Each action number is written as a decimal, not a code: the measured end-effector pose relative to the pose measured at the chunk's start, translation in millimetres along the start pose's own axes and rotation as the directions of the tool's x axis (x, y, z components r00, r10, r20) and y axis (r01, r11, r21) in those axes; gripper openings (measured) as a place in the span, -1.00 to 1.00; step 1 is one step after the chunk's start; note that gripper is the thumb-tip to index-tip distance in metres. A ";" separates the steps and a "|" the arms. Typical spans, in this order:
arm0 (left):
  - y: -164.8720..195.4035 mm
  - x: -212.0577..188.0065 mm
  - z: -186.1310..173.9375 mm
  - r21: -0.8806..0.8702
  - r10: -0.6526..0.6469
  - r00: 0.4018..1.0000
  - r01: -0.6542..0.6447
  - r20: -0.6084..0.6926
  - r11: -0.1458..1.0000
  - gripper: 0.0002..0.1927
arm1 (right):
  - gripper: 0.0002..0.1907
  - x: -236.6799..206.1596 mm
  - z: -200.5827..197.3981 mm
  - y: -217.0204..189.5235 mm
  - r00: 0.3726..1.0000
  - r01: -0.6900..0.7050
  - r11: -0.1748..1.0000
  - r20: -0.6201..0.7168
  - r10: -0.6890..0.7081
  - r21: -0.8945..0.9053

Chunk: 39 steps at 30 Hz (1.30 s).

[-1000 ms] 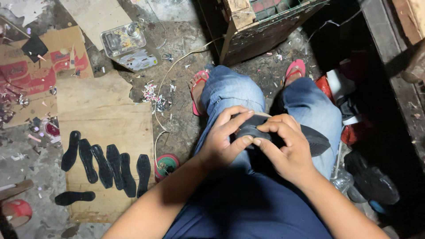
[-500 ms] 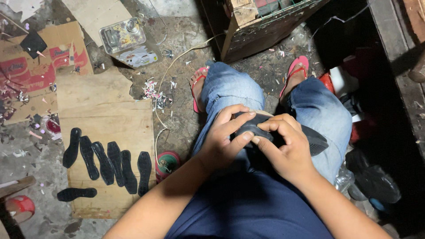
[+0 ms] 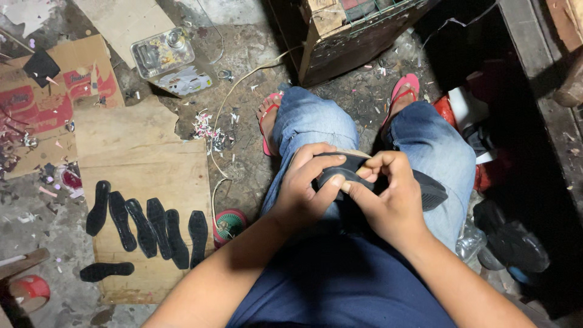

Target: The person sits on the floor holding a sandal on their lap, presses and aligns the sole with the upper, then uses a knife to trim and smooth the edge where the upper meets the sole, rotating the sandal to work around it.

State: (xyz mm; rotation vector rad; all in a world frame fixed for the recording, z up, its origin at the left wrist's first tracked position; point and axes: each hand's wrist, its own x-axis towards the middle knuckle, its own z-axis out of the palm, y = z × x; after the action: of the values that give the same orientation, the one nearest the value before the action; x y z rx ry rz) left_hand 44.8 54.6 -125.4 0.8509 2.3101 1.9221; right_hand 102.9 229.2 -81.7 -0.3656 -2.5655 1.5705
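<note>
- Head view: you held a black shoe sole [image 3: 388, 179] across your lap, just above your knees, its far end jutting out toward 3 o'clock over your right thigh.
- Your left hand [image 3: 306, 182] was curled over the sole's near end, its fingers wrapped down on the top and the thumb pressing along the edge.
- Your right hand [image 3: 388, 200] was closed on the same piece from the 4 o'clock side, its fingertips pinching the rim where it met your left thumb.
- To do this pressing well, in my judgement, you needed to keep both thumbs close together, work along the rim in short steps, and keep the sole braced on your thigh so it did not twist.
- At 9 o'clock from your hands, a row of black soles [image 3: 146, 225] lay side by side on a cardboard sheet [image 3: 152, 164], with one more sole lying crosswise below them.
- Just beside the sheet, at 8 o'clock from your hands, stood a small round tin [image 3: 229, 225] with a red rim and a green top.
- At 10 o'clock lay a flattened carton [image 3: 48, 103], brown with red and white printed patches.
- At 11 o'clock sat a rectangular metal can [image 3: 161, 51] on its side, yellowish with a round cap.
- At 12 o'clock stood a wooden crate [image 3: 340, 42], dark and worn.
</note>
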 end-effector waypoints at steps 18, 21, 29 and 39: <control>-0.7 6.4 11.5 -0.086 -0.050 0.999 0.049 -0.008 0.995 -0.75 | -0.58 -23.1 -55.3 31.2 0.957 0.257 0.879 -0.019 -0.289 -0.402; 0.3 8.2 10.4 -0.084 -0.047 0.999 0.047 0.009 0.995 -0.76 | -0.58 -23.4 -53.1 36.7 0.953 0.260 0.886 -0.048 -0.300 -0.384; -6.2 6.0 9.4 -0.102 -0.055 0.998 0.058 0.030 0.993 -0.73 | -0.76 -20.4 -52.7 33.4 0.956 0.261 0.889 -0.028 -0.292 -0.377; -9.7 2.6 6.0 -0.062 -0.068 0.996 0.071 0.053 0.996 -0.72 | -0.76 -19.0 -55.7 30.7 0.937 0.342 0.885 0.037 -0.349 -0.317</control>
State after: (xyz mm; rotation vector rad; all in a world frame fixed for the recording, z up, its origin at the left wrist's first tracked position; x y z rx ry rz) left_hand 40.9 60.2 -135.0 0.7933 2.2068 1.9116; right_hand 137.9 285.5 -82.9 0.0545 -2.6788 1.0271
